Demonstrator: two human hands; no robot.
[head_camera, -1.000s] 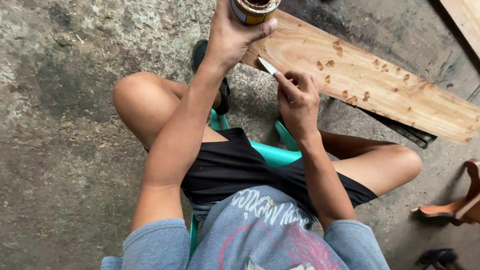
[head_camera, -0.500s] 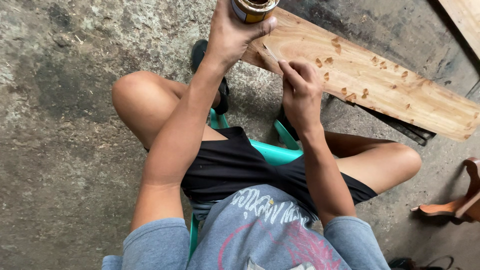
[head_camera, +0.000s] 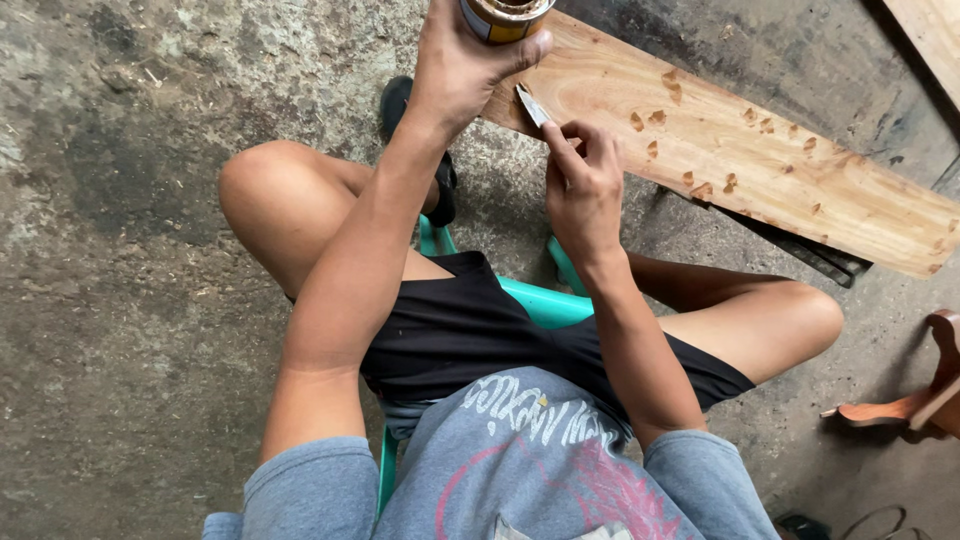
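I am gripping a tin can (head_camera: 505, 17) in my left hand (head_camera: 462, 62) and pinching a small blade (head_camera: 532, 104) in my right hand (head_camera: 583, 185), both over the wooden plank (head_camera: 760, 160) lying across the concrete floor (head_camera: 130, 250) ahead of my knees.

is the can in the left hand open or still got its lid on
Open. The can in the left hand shows a bare rim with a dark hollow inside, no lid. How full it is cannot be told.
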